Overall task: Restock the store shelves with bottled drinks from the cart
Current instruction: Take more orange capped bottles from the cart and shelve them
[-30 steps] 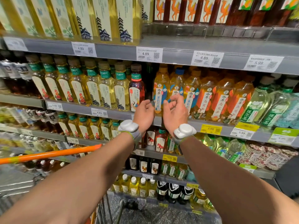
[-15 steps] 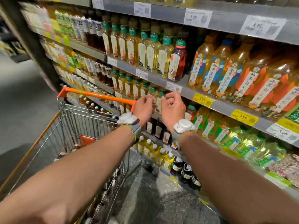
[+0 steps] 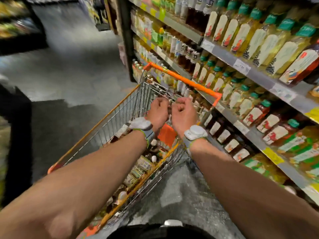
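- Bottles (image 3: 143, 164) for restocking lie in the bottom of the cart (image 3: 103, 119), piled toward the near end of the basket. White caps show at 2 spots.
- Key relation: the bottles sit below both hands and back toward the person, so the likely next move is a reach down and in.
- Long axis of the bottles: they seem to lie on their sides, but blur hides the exact direction. Cannot tell.
- Left hand (image 3: 158, 111) hangs over the middle of the basket with fingers curled in and nothing visible in them.
- Right hand (image 3: 183, 112) is just beside it, over the shelf-side part of the basket, clenched the same way and holding nothing.
- Judgement: the left hand is better placed for the pile, and the right is nearer the shelves (image 3: 224, 54).
- Both hands are apart from the orange handle (image 3: 183, 80), which lies beyond them.
- An orange flap (image 3: 166, 134) sits in the basket under the wrists.
- White wrist devices (image 3: 196, 132) are strapped on, 1 per arm.
- Shelves run along the right, several tiers, packed with stocked bottles (image 3: 255, 40) standing upright. Labels are mostly pale, caps green.
- The cart stands close along the shelf front.
- Grey floor (image 3: 69, 75) opens to the left, with a dark fixture at the far left. The picture is heavily blurred.
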